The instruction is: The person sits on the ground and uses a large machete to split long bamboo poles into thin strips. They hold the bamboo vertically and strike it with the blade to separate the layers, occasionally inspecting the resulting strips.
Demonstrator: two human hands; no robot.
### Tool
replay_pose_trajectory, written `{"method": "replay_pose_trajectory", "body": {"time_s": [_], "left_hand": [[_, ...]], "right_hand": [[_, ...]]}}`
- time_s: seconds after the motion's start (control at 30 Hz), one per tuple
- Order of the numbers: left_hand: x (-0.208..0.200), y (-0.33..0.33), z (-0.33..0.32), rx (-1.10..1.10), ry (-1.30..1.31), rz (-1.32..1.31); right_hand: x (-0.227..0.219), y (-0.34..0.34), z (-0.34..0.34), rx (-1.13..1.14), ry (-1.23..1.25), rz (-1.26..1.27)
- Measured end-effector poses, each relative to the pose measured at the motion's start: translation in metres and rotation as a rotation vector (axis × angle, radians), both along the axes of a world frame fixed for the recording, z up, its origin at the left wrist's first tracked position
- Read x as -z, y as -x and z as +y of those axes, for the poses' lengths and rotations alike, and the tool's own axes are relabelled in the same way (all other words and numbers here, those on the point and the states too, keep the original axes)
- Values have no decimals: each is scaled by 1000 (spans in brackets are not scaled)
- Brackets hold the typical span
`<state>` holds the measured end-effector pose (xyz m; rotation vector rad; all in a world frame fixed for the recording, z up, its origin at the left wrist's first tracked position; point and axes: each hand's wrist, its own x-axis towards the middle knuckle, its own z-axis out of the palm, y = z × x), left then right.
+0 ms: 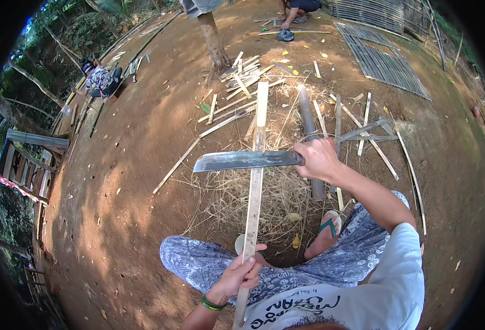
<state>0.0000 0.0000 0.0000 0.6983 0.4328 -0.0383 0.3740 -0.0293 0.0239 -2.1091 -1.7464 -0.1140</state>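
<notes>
My right hand (318,159) is closed round the handle of a machete (242,160), whose broad grey blade points left. The blade lies across a long pale bamboo strip (254,203), level with its upper half. Lower down, my left hand (241,278) grips that strip near its near end, thumb on top and fingers curled around it. The strip runs away from me over a heap of thin shavings (286,192) between my feet. A thick grey-brown pole (307,113) lies just beyond my right hand, partly hidden by it.
Split bamboo pieces (242,77) are piled ahead by a post, with more strips (371,129) scattered to the right. Slatted bamboo panels (382,60) lie at the far right. One person (100,80) sits far left; another (297,14) crouches at the top. A small shelter (30,165) stands left.
</notes>
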Motion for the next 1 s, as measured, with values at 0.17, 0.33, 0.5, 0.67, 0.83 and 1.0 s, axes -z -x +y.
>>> {"method": "replay_pose_trajectory", "body": {"time_s": [0.17,0.33,0.5,0.67,0.83,1.0], "left_hand": [[-7,11,-10,51,14,48],[-5,11,-11,19,-1,22],[-6,14,-15,14,4,48],[-1,15,-14,24,-43,24],[-4,11,-15,34,-15,73],[-4,15,-15,40,35,50]], "right_hand": [[-14,-24,14,196,4,141],[-10,-17,-4,55,-75,114],[-9,-39,9,185,-82,133],[-9,-18,2,32,-52,77],[1,-25,4,178,-20,117],[-22,-63,16,228,-31,63]]}}
